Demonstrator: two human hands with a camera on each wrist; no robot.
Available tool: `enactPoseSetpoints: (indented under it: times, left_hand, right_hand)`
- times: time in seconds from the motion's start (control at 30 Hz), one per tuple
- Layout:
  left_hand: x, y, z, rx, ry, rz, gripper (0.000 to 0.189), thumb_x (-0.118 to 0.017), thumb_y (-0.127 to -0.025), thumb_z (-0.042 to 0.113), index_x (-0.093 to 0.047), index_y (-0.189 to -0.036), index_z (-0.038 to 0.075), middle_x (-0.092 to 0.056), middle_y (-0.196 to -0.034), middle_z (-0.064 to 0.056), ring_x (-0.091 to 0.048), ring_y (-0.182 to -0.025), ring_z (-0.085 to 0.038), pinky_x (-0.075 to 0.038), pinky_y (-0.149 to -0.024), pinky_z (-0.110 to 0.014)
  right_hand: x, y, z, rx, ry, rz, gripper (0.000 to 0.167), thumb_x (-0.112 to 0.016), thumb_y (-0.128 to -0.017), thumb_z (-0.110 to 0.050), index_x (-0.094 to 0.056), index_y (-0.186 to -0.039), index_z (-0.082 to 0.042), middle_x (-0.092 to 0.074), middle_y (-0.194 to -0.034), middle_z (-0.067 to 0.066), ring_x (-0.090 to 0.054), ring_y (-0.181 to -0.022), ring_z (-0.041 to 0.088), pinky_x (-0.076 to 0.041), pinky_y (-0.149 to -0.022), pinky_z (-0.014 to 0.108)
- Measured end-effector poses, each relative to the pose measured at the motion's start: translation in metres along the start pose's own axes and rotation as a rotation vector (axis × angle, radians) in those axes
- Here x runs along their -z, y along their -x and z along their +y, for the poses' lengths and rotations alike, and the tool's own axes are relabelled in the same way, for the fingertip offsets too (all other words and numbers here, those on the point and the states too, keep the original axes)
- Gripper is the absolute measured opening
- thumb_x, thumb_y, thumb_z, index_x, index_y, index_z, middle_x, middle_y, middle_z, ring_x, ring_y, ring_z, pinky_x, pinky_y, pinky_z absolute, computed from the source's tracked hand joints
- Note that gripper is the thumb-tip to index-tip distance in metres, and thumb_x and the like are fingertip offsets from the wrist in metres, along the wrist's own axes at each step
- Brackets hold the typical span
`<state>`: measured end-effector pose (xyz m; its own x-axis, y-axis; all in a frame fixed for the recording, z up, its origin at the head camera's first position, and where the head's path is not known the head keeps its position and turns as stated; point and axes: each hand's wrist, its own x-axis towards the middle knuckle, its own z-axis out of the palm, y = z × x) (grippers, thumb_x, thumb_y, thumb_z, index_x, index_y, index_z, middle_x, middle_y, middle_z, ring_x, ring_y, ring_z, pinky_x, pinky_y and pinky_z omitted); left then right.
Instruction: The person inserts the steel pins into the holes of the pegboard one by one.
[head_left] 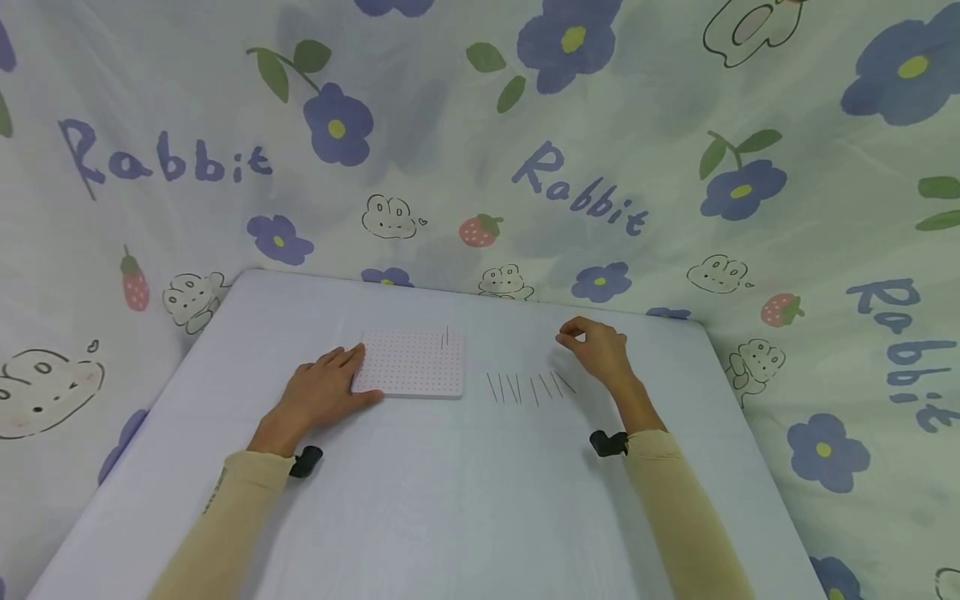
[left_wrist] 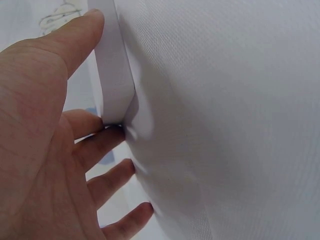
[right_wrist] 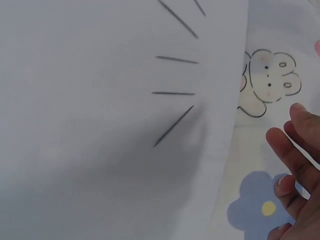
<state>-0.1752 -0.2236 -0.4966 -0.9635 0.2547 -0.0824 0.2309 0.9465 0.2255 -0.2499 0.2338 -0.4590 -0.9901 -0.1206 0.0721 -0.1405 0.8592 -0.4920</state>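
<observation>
A white board [head_left: 412, 364] with a grid of small holes lies on the table, two thin dark sticks [head_left: 447, 335] standing upright near its far right corner. My left hand [head_left: 324, 390] rests against the board's left side, fingers spread along that edge and thumb at the near corner. In the left wrist view, the thumb and fingertips touch the board's side [left_wrist: 114, 65]. Several thin dark sticks [head_left: 517, 387] lie in a row right of the board. My right hand [head_left: 597, 350] hovers beyond the row's right end, fingers loosely bent, thumb near the index finger; nothing shows between them.
A white cloth covers the table [head_left: 450, 517]. Behind it and at the sides hangs a curtain [head_left: 435, 150] printed with flowers, rabbits and strawberries. Each wrist carries a small black device [head_left: 608, 443] at the end of a tan sleeve [head_left: 686, 517].
</observation>
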Motion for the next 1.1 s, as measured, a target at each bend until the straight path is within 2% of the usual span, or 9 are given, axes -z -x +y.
enactPoseSetpoints:
  times: [0.17,0.53,0.83,1.1]
  left_hand:
    - [0.001,0.001,0.001,-0.004,0.001,0.014,0.096,-0.061,-0.091,0.064,-0.033,-0.155,-0.001,-0.039,-0.156,-0.024,-0.034,-0.143,-0.047,-0.035,-0.104,-0.070]
    - [0.000,0.002,0.000,-0.005,0.007,0.013,0.095,-0.062,-0.091,0.063,-0.032,-0.156,-0.001,-0.039,-0.156,-0.025,-0.034,-0.143,-0.047,-0.034,-0.104,-0.071]
    - [-0.002,0.001,-0.001,-0.013,0.015,0.020,0.095,-0.061,-0.091,0.063,-0.032,-0.156,-0.001,-0.038,-0.157,-0.024,-0.032,-0.144,-0.047,-0.033,-0.105,-0.071]
    - [-0.001,0.001,-0.002,-0.013,0.014,0.011,0.095,-0.062,-0.092,0.061,-0.030,-0.156,-0.001,-0.037,-0.157,-0.025,-0.032,-0.144,-0.047,-0.033,-0.106,-0.072]
  right_hand:
    - [-0.002,0.004,0.012,-0.025,0.005,-0.021,0.028,-0.066,-0.098,-0.038,-0.071,-0.115,-0.016,-0.074,-0.112,0.007,-0.065,-0.108,0.037,-0.028,-0.101,0.070]
    - [-0.009,0.013,0.026,-0.058,0.058,-0.075,0.030,-0.064,-0.099,-0.039,-0.070,-0.117,-0.015,-0.074,-0.112,0.007,-0.065,-0.107,0.038,-0.028,-0.100,0.074]
    - [-0.017,0.019,0.030,-0.070,0.078,-0.083,0.029,-0.067,-0.097,-0.039,-0.071,-0.113,-0.015,-0.074,-0.110,0.003,-0.066,-0.106,0.037,-0.032,-0.098,0.071]
    - [-0.022,0.020,0.031,-0.087,0.091,-0.123,0.027,-0.069,-0.095,-0.040,-0.071,-0.108,-0.016,-0.072,-0.105,0.003,-0.066,-0.099,0.033,-0.031,-0.097,0.071]
